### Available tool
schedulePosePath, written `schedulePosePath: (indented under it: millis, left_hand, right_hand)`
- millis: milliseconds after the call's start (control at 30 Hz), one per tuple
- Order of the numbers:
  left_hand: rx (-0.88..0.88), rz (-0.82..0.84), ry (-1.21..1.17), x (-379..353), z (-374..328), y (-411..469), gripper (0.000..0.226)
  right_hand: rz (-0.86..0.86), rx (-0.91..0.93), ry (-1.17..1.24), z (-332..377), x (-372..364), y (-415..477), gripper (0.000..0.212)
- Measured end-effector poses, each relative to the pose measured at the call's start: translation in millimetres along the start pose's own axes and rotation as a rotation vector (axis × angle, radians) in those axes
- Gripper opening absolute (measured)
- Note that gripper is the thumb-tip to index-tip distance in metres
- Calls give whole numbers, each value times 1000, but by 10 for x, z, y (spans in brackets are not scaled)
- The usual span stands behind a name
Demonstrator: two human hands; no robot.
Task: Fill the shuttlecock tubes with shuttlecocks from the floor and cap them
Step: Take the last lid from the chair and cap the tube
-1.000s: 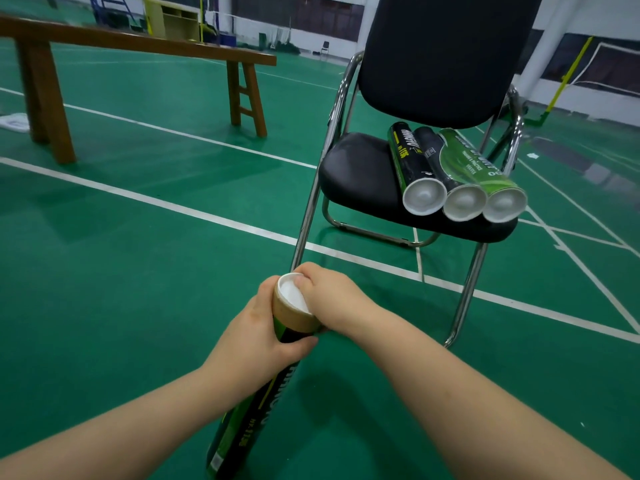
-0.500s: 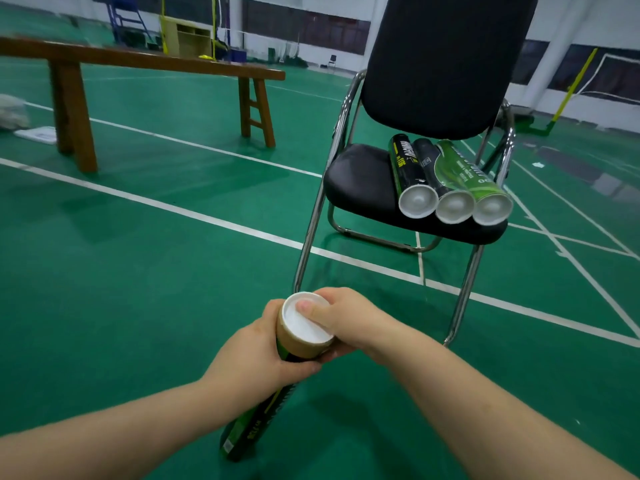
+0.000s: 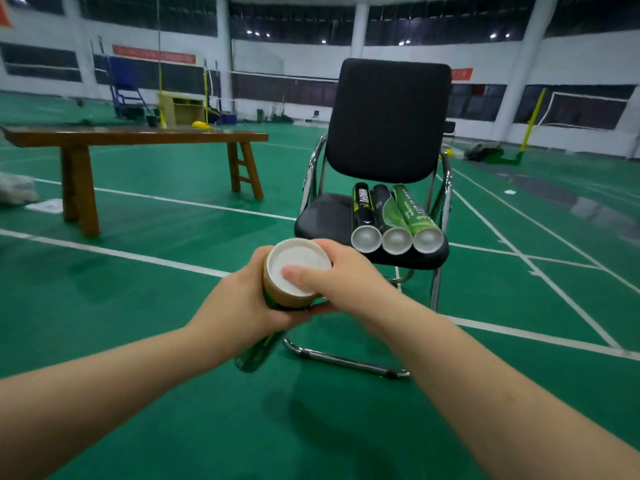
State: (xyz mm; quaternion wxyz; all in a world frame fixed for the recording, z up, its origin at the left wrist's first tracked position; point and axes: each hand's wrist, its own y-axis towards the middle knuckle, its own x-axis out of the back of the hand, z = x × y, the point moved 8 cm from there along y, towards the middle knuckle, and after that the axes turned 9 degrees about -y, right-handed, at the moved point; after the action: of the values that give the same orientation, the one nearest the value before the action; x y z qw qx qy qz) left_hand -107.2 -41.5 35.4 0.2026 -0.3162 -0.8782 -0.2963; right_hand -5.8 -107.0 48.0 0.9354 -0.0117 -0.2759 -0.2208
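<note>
At far left, a wooden bench (image 3: 138, 138) stands on the green court floor (image 3: 138, 341), well apart from the work area.

The left hand (image 3: 239, 306) is wrapped fully round the held tube (image 3: 258, 353), gripping it just below the brown collar at its upper end. The tube is off the floor, tilted, with its lower end pointing down and toward the person. A white cap (image 3: 298, 266) sits in the upper end, facing the camera.

The right hand (image 3: 343, 278) is curled round that same end from the right side, with the thumb pressed flat on the cap face. Whether the cap is fully home cannot be confirmed from this view.

Further right, a black chair (image 3: 388, 119) carries three tubes (image 3: 389, 220) lying side by side on the seat and touching. Their near ends are closed by pale round caps.

Status, as judged: three tubes are complete and stowed, and the fourth is at the capping step. Remaining actions are likely to seat the cap firmly and place this tube beside the others. No loose shuttlecocks or further tubes are visible on the floor here.
</note>
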Motion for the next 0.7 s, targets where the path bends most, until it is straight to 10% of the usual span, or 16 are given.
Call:
schedulePosePath:
  millis: [433, 700]
  left_hand:
    - [-342, -216, 140, 203, -1048, 1102, 81]
    - [-314, -191, 37, -376, -491, 1805, 73]
  right_hand:
    - [-422, 314, -173, 734, 1152, 236, 40]
    - [-500, 231, -252, 93, 1250, 930, 37]
